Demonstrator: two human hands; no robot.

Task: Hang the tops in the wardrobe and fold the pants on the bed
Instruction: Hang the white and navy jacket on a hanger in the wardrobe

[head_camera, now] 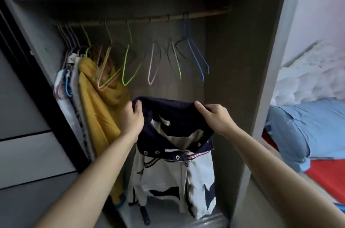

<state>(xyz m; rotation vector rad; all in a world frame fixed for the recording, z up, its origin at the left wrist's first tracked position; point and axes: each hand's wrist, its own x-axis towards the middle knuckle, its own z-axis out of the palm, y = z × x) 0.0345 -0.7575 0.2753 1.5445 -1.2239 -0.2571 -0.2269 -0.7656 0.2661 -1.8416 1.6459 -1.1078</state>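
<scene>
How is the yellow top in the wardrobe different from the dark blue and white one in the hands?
The yellow top hangs from the rail; the navy-and-white top is held up by its collar in the left hand and right hand, not yet on a hanger. The yellow top is plain; the navy-and-white top is patterned with snaps. Both hang downward.

The jacket (168,169) is cream with a navy hood, navy patches and striped trim. A mustard-yellow top (97,108) hangs among green, pink, blue and black hangers (128,65). The wardrobe (233,59) is grey. The bed (328,175) has a red sheet and a light blue pillow (308,128).
</scene>
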